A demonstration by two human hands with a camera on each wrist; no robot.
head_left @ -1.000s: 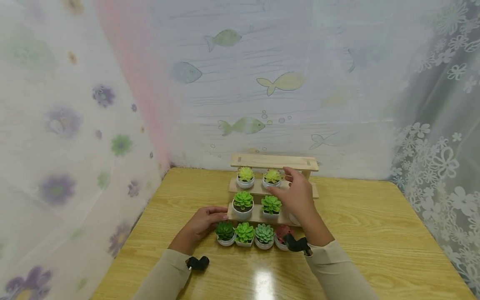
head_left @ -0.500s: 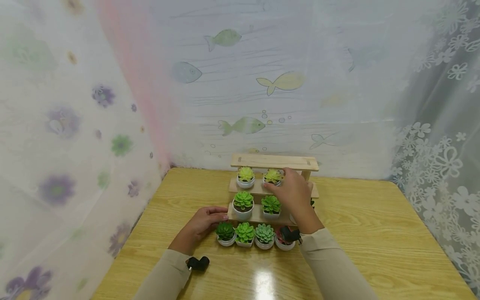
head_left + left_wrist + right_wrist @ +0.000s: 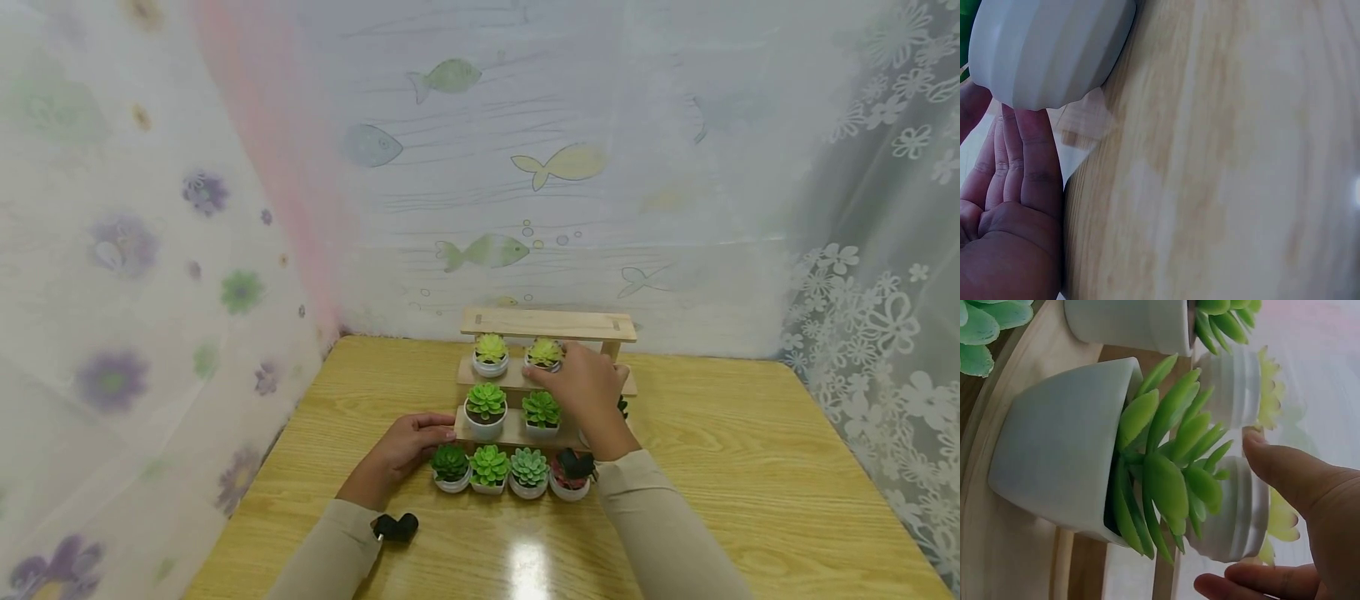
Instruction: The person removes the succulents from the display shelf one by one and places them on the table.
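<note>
My left hand point(image 3: 405, 446) lies beside the left end of the lower board of a tiered wooden shelf point(image 3: 547, 323), fingers nearly straight and fingertips at the board's end. In the left wrist view a ribbed white pot point(image 3: 1047, 53) hides those fingertips. My right hand point(image 3: 588, 387) holds a yellow-green potted succulent point(image 3: 543, 353) on the middle board, thumb on one side and fingers on the other. In the right wrist view its white pot point(image 3: 1235, 512) sits between thumb and fingers. A similar yellow-green potted succulent point(image 3: 491, 353) stands to its left.
The lower board bears a round-potted green succulent point(image 3: 486, 408) and a square-potted one point(image 3: 542, 412); another is mostly behind my right hand. In front, a row of several small pots, including a dark green one point(image 3: 451, 465) and a red one point(image 3: 567, 479), stands on the wooden table point(image 3: 750, 483).
My right hand has moved left and closed in on the yellow-green potted succulent, its thumb and fingers drawing nearer together. The left hand stays in place at the shelf.
</note>
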